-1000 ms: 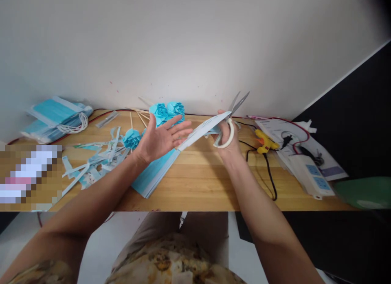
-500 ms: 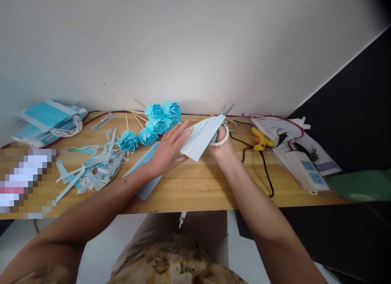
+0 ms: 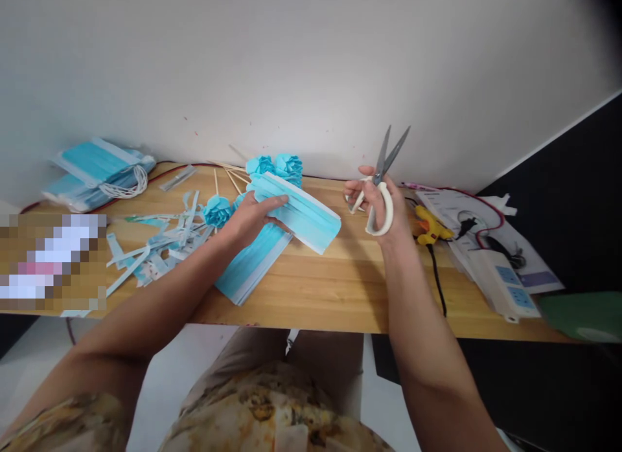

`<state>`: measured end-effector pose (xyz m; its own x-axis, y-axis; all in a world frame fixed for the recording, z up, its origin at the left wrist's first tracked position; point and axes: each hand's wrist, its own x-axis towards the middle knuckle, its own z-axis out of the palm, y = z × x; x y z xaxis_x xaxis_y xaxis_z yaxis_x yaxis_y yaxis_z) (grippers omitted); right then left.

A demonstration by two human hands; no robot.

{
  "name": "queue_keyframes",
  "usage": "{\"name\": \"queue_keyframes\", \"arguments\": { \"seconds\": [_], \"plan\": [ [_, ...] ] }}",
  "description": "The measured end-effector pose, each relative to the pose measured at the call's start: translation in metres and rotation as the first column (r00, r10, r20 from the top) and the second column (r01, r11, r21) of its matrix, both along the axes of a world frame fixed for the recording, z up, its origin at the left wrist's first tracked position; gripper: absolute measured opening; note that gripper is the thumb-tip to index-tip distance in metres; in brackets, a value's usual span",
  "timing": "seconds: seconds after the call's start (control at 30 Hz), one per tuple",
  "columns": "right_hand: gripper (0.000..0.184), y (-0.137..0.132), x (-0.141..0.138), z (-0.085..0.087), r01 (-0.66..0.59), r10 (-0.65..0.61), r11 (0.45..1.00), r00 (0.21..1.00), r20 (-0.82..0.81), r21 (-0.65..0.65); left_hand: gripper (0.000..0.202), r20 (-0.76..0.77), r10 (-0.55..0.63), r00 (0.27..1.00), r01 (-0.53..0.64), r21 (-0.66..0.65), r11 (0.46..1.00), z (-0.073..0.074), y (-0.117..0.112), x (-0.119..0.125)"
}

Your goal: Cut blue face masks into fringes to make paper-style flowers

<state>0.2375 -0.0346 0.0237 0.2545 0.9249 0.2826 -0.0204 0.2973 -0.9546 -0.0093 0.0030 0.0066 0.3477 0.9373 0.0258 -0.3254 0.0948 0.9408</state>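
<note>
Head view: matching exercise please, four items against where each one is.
1. scissors
2. yellow glue gun
3. mask stack
4. single mask

A. far left of the table, by the wall
B. held in the right hand, blades apart
C. held in the left hand
D. lying on the table just right of the right hand

Pairs: 1-B, 2-D, 3-A, 4-C

The mask (image 3: 301, 214) I hold is light blue with white edges. My scissors (image 3: 380, 190) have grey blades and cream handles. The table (image 3: 330, 290) is honey-coloured wood.
</note>
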Motion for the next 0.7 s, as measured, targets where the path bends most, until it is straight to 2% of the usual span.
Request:
{"name": "queue_keyframes", "arguments": {
  "seconds": [0.1,0.2,0.27,0.33,0.43,0.53,0.63,0.7],
  "plan": [
    [0.052,-0.006,-0.011,-0.001,-0.161,0.164,0.986,0.981,0.106,-0.038,0.031,-0.093,-0.109,0.990,0.114,0.054,0.992,-0.001,-0.006,0.000],
    [0.054,-0.009,-0.025,-0.009,-0.332,0.350,0.933,0.925,0.148,-0.137,0.028,-0.194,-0.209,0.958,0.234,0.115,0.965,-0.001,-0.009,-0.001],
    [0.055,-0.010,-0.031,-0.016,-0.389,0.419,0.902,0.893,0.165,-0.186,0.028,-0.226,-0.248,0.942,0.283,0.140,0.949,-0.002,-0.009,-0.001],
    [0.055,-0.009,-0.034,-0.021,-0.374,0.404,0.909,0.898,0.174,-0.183,0.030,-0.214,-0.258,0.942,0.290,0.136,0.947,-0.002,-0.008,0.000],
    [0.055,-0.004,-0.033,-0.024,-0.237,0.251,0.964,0.960,0.124,-0.120,0.041,-0.121,-0.265,0.957,0.273,0.062,0.960,0.000,-0.005,0.002],
    [0.057,0.000,-0.029,-0.024,-0.131,0.134,0.989,0.990,0.052,-0.064,0.045,-0.070,-0.288,0.955,0.291,0.035,0.956,0.002,-0.004,0.003],
    [0.055,0.002,-0.027,-0.026,-0.139,0.141,0.989,0.990,0.017,-0.059,0.040,-0.138,-0.314,0.939,0.328,0.093,0.940,0.001,-0.005,0.004],
    [0.053,0.002,-0.029,-0.027,-0.165,0.165,0.983,0.986,-0.004,-0.075,0.036,-0.192,-0.277,0.941,0.304,0.126,0.944,-0.001,-0.006,0.005]
  ]
}}
